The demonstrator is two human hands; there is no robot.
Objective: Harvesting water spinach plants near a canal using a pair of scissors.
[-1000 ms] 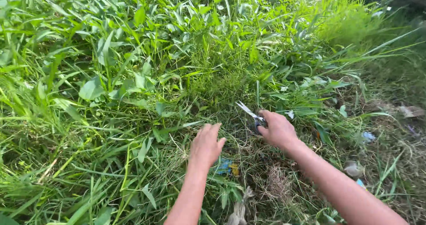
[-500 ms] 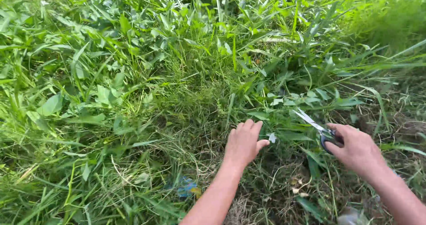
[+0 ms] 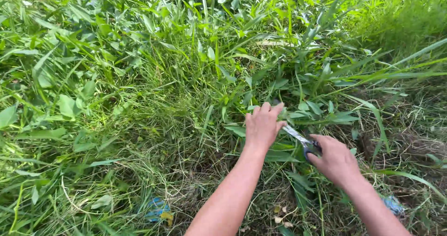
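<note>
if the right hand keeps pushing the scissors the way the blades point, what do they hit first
Most likely the left hand. The scissors in the right hand point up-left, and their tips vanish just beside or under it, among the green stems. Depth is unclear, so the blades may pass beneath it.

Your left hand (image 3: 263, 124) rests on the weeds (image 3: 279, 77) ahead of you, with your right hand (image 3: 335, 161) just right of it and nearer to you. The scissors (image 3: 298, 137) lie between the two hands, blades pointing left toward the left hand. A wrapper (image 3: 157, 210) lies in the grass left of your left forearm; another scrap (image 3: 393, 204) lies right of your right forearm.
</note>
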